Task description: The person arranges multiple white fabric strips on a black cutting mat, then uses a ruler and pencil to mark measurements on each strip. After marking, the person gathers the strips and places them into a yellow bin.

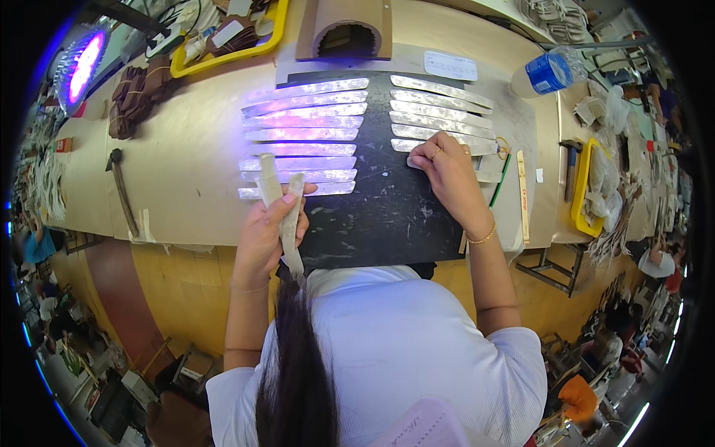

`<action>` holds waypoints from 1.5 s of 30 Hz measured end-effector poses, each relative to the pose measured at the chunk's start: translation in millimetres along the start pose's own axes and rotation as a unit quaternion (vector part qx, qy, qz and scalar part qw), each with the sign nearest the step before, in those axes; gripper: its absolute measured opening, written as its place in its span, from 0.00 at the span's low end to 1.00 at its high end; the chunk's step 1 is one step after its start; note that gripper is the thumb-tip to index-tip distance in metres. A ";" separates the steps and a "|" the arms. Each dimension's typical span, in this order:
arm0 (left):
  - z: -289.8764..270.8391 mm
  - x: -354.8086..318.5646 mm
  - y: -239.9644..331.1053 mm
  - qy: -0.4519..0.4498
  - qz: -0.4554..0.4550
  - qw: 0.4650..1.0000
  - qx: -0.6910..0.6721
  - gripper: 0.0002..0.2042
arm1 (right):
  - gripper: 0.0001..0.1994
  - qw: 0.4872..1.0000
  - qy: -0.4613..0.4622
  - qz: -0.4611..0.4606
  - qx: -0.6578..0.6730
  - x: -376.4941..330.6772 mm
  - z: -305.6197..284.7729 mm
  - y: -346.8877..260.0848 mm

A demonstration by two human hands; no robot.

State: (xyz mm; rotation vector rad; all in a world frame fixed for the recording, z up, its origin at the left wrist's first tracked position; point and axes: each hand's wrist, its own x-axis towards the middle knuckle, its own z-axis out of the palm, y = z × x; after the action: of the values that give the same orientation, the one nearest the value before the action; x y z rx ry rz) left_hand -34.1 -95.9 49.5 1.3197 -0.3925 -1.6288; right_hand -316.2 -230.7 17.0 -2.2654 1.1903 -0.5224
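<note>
My left hand (262, 232) is closed round pale beige strips (268, 177), whose ends stick up past my thumb and hang below it. On the black board (376, 223), my right hand (451, 177) pinches the left end of a silvery strip (488, 177), the nearest in the right-hand column; my hand hides its middle. Farther up that column several shiny strips (439, 106) lie side by side with small gaps. A left-hand column of several similar strips (320, 136) fans out just beyond my left hand, under purple light.
A hammer (123, 194) lies at left, below brown bundles (128, 112). A lit purple lamp (83, 68) stands far left. Behind the board are a curved brown form (344, 22) and a yellow tray (231, 58). At right are a bottle (547, 74), green pencil (500, 181), ruler (523, 197) and another hammer (571, 171).
</note>
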 end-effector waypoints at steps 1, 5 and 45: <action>-1.9 -0.1 -0.7 -0.004 0.000 1.000 0.003 0.18 | 0.03 1.000 0.014 -0.013 -0.024 0.8 5.9 -1.6; -6.3 0.1 -0.7 -0.027 -0.024 0.998 0.049 0.19 | 0.02 0.992 0.048 -0.060 -0.101 3.1 19.3 -8.7; 38.1 21.0 -14.7 -0.062 -0.040 0.997 0.031 0.13 | 0.08 0.990 0.093 -0.032 -0.102 -28.2 -17.7 -9.6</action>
State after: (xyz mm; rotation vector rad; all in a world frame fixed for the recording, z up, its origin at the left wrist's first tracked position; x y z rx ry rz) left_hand -73.5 -117.8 40.6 1.2984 -0.4720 -1.7841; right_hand -335.1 -207.3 34.2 -2.4786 1.3164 -0.6766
